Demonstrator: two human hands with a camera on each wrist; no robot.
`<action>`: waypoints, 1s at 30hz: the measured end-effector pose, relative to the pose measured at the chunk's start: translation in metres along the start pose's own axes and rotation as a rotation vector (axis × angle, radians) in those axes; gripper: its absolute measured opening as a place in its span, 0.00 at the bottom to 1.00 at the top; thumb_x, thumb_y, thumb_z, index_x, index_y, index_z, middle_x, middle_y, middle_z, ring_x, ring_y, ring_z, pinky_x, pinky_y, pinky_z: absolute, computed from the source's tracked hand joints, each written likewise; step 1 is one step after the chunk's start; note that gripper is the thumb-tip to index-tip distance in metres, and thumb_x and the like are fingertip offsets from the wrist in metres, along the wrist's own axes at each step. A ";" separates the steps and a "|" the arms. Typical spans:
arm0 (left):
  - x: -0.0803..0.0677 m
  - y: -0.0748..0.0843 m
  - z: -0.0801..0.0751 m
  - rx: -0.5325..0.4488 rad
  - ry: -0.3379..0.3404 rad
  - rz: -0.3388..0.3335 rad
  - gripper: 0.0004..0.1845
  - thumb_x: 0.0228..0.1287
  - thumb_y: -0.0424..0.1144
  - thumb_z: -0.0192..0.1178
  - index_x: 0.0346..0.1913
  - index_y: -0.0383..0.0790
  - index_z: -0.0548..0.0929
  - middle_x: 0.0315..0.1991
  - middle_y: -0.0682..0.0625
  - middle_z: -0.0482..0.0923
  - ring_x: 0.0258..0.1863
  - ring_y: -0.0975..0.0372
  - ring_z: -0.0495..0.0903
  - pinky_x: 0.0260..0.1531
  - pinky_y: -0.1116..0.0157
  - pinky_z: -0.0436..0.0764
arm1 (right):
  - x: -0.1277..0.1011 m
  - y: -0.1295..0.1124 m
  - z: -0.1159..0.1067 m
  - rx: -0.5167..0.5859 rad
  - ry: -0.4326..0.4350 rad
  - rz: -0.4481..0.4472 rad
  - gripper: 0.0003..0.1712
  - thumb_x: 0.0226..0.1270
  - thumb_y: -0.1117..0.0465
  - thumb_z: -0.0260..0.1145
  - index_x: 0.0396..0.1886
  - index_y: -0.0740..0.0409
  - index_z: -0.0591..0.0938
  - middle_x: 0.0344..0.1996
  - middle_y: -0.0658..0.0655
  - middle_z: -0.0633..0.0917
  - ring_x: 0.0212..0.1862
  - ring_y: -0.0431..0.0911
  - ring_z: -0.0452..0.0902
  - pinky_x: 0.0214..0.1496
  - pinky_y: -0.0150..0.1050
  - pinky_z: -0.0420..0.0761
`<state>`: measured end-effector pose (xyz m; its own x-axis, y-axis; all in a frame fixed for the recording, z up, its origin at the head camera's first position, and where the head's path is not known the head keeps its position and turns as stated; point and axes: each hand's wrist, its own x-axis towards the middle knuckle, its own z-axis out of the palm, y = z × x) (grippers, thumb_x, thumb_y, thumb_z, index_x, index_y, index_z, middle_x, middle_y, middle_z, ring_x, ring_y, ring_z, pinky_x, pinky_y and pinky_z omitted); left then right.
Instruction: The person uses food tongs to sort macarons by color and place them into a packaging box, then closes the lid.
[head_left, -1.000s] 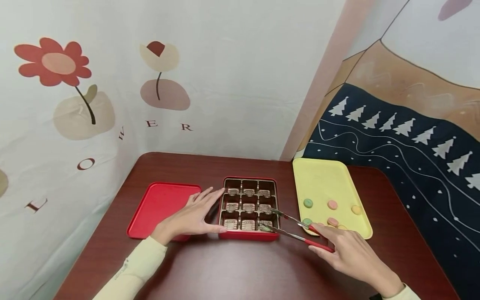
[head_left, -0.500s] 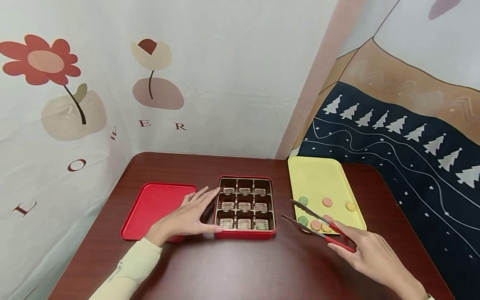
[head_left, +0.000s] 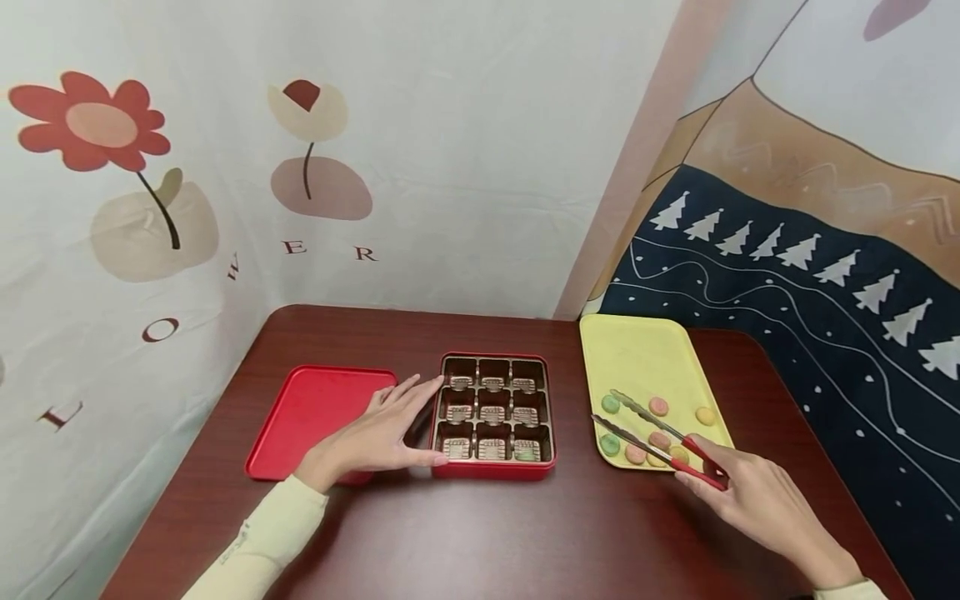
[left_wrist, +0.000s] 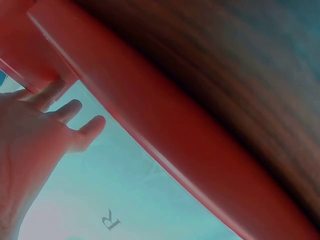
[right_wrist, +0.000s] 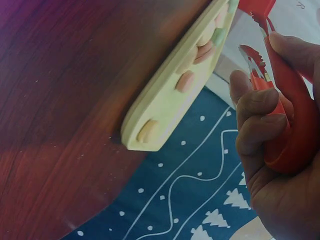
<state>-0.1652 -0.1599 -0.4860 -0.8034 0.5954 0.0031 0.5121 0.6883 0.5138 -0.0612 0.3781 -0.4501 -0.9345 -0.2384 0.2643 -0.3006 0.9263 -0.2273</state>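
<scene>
My left hand [head_left: 375, 437] stretches its fingers and thumb along the left side of a red box [head_left: 491, 472]. The box has a brown insert of small compartments; a green macaron [head_left: 528, 452] lies in the front right one. My right hand [head_left: 765, 504] grips red-handled tongs [right_wrist: 295, 125], their tips spread apart over the left side of a yellow tray [head_left: 637, 350]. Nothing sits between those tips; a green macaron [head_left: 611, 404] lies close by them. Another green macaron [head_left: 610, 445] is nearer the tray's front.
Several pink and yellow macarons, among them a pink macaron [head_left: 658, 407] and a yellow macaron [head_left: 705, 416], lie on the tray. A flat red lid [head_left: 322, 417] is left of the box, partly behind the left hand. Printed cloth [head_left: 480, 167] hangs behind the brown table [head_left: 480, 533].
The tongs have moved right, from the box's front right compartment to over the tray, and a green macaron shows in that compartment. My left hand has stayed at the box.
</scene>
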 end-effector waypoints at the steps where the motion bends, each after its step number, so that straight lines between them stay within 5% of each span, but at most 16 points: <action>1: 0.000 0.000 0.000 -0.001 0.000 -0.001 0.65 0.62 0.79 0.66 0.91 0.48 0.50 0.87 0.49 0.56 0.86 0.42 0.48 0.76 0.28 0.48 | 0.000 0.001 0.000 0.000 -0.008 0.008 0.35 0.60 0.47 0.86 0.64 0.55 0.89 0.18 0.37 0.66 0.24 0.37 0.63 0.26 0.38 0.65; 30: -0.001 0.002 -0.001 0.013 -0.009 -0.018 0.65 0.61 0.80 0.65 0.91 0.48 0.51 0.87 0.49 0.55 0.86 0.43 0.48 0.76 0.28 0.48 | 0.007 0.007 0.010 0.012 -0.100 0.047 0.29 0.66 0.47 0.83 0.62 0.56 0.90 0.17 0.40 0.66 0.23 0.40 0.63 0.25 0.40 0.63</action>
<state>-0.1633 -0.1592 -0.4840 -0.8099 0.5865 -0.0138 0.5015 0.7043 0.5024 -0.0717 0.3802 -0.4598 -0.9618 -0.2234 0.1583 -0.2578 0.9337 -0.2485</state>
